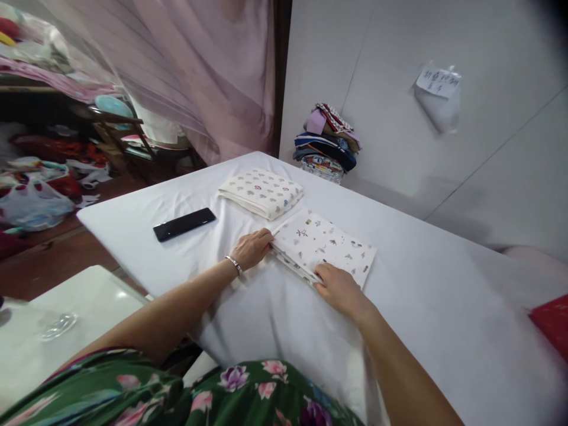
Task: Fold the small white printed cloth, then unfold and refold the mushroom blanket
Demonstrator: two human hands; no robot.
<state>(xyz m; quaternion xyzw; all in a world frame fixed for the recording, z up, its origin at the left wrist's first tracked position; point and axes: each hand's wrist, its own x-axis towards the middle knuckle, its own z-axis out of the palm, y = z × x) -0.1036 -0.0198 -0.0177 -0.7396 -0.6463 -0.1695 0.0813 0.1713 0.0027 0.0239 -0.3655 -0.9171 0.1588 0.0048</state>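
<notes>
A folded white cloth (pixel 331 239) with small plant-like prints lies on the white-covered table (pixel 421 284) in front of me. My left hand (pixel 252 248), with a silver bracelet at the wrist, pinches its left corner. Fingers of my right hand (pixel 339 287) are closed over the near edge, the thumb hidden from sight. Just beyond the left hand rests a second folded cloth (pixel 261 192), printed with grey hearts. The two cloths lie close together near the table's far edge.
A black phone (pixel 184 224) lies on the table at left. Against the wall rises a stack of folded clothes (pixel 328 142). A pink curtain (pixel 213 71) hangs behind the table. Plastic bags (pixel 38 201) crowd the floor at left, and a red object (pixel 552 325) sits at far right.
</notes>
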